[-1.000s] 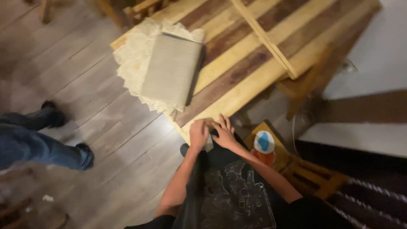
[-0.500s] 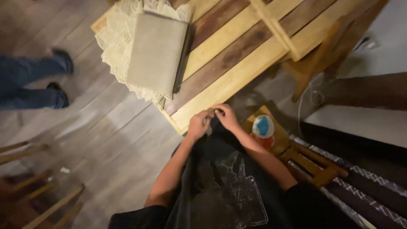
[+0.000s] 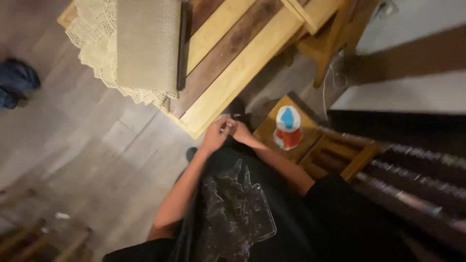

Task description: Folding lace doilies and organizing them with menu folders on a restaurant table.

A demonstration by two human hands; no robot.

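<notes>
Black garment [image 3: 242,204]: printed, mid-frame | left hand [image 3: 213,137], right hand [image 3: 241,132]: grip pinched on its top edge | wooden surface [image 3: 233,73] just above | orange-white container [image 3: 288,128] right

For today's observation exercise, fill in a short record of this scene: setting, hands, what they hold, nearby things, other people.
Setting: indoors, wooden floor, slatted wooden table
Hands: left hand and right hand together by the table's edge
Held: black garment with pale print; grip unclear
Nearby: lace cloth under woven mat; orange and white container on a small wooden stand
Others: someone's shoe, far left
</notes>
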